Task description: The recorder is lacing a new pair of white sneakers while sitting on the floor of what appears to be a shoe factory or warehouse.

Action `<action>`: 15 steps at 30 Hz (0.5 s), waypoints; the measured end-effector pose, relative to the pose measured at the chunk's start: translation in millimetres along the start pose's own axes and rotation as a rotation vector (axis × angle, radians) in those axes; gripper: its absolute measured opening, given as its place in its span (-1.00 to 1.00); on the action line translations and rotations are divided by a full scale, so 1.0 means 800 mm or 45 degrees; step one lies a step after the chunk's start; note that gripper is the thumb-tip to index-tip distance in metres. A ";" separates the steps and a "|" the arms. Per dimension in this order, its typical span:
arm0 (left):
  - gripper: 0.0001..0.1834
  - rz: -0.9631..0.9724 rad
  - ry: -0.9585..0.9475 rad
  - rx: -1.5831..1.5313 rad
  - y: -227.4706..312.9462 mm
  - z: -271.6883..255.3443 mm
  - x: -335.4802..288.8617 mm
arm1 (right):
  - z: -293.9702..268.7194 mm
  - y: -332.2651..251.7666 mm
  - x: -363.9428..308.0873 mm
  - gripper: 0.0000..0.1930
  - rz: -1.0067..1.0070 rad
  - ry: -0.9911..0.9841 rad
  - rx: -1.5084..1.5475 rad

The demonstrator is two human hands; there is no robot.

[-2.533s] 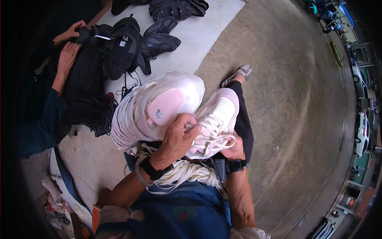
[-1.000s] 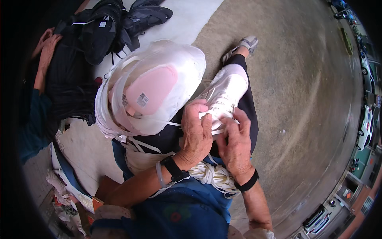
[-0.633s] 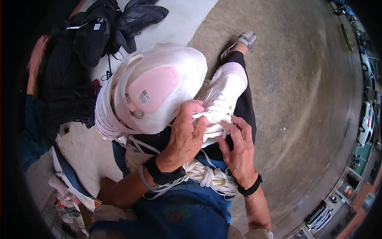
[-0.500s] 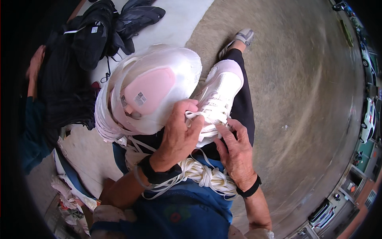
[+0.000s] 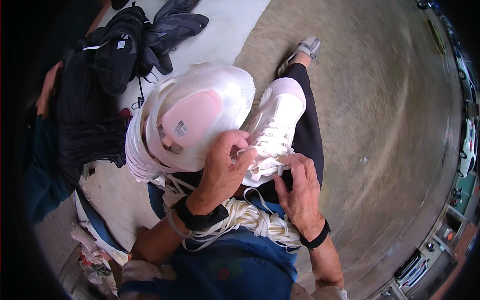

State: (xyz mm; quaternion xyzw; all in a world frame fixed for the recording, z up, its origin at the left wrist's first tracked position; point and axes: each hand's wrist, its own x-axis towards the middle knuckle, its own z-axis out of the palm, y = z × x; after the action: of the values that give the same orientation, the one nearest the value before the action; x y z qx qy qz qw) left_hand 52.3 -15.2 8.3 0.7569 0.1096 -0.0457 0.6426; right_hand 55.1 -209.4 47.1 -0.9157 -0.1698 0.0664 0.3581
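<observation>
A white shoe upper (image 5: 276,117) with a pale pink toe rests on my right thigh, toe pointing away. White lace crosses its front in several rows. My left hand (image 5: 225,162) is at the upper's left edge, thumb and forefinger pinching the lace (image 5: 240,151). At the right edge, my right hand (image 5: 301,190) has a lace end between thumb and fingers, close to the eyelets. Across my lap, under both wrists, lies a knotted bundle of white laces (image 5: 265,223). Left of the upper stands a nested stack of white uppers (image 5: 197,80) with pink insides.
Black shoes (image 5: 117,62) and a pile of black laces (image 5: 90,145) are at the far left, beside another person's hand (image 5: 48,85). Concrete floor (image 5: 380,125) stretches to the right, with parked cars (image 5: 468,145) at its far edge.
My right hand has drawn slightly right and down from the eyelets with the lace end. My left hand keeps its pinch at nearly the same spot. The whole view has shifted a little.
</observation>
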 end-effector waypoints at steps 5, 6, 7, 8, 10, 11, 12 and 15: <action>-0.76 0.079 0.018 0.180 0.015 0.005 -0.008 | -0.005 -0.007 0.003 -0.49 0.037 -0.028 -0.003; -0.76 0.079 0.035 0.177 0.013 0.005 -0.010 | -0.005 -0.010 0.004 -0.50 0.096 -0.024 0.011; -0.75 0.089 0.045 0.162 0.015 0.005 -0.012 | -0.003 -0.012 0.005 -0.50 0.070 -0.020 -0.040; -0.74 0.099 0.050 0.143 0.017 0.007 -0.014 | -0.004 -0.013 0.005 -0.50 0.060 -0.028 -0.047; -0.71 0.090 0.088 0.135 0.017 0.010 -0.019 | -0.006 -0.014 0.006 -0.51 0.059 -0.057 -0.162; -0.71 0.161 0.110 0.170 0.015 0.010 -0.020 | -0.006 -0.015 0.007 -0.51 0.046 -0.065 -0.168; -0.71 0.232 0.132 0.205 0.014 0.009 -0.022 | -0.006 -0.015 0.007 -0.51 0.062 -0.060 -0.171; -0.68 0.158 0.127 0.122 0.015 0.005 -0.027 | -0.005 -0.016 0.009 -0.53 0.068 -0.053 -0.173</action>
State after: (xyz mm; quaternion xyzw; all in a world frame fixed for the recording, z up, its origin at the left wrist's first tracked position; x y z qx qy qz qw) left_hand 34.5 -23.3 23.5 0.7935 0.0921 0.0266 0.6010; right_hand 59.3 -200.3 58.6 -0.9405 -0.1566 0.0832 0.2897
